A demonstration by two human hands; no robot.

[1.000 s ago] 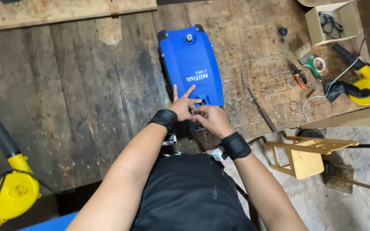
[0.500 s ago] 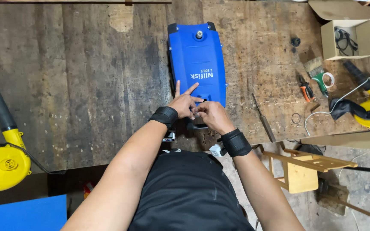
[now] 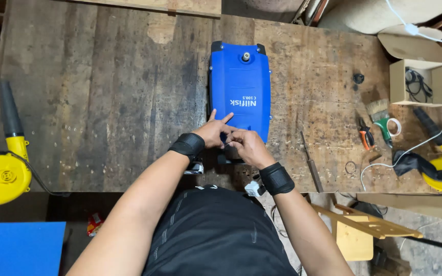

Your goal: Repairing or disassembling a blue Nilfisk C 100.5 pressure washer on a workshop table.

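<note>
Beside pliers (image 3: 366, 136) and brush (image 3: 379, 113), both hands (image 3: 234, 140) pinch the blue machine's (image 3: 240, 87) near edge.

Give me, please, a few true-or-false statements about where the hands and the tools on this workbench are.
1. Both hands, left hand and right hand, meet at the near end of the blue machine. True.
2. The blue machine stands upright. False: it lies flat on the wooden workbench.
3. A cardboard box sits at the bench's right side. True.
4. The orange-handled pliers are in the right hand. False: they lie apart, to the right.
5. Both wrists wear black bands. True.
</note>
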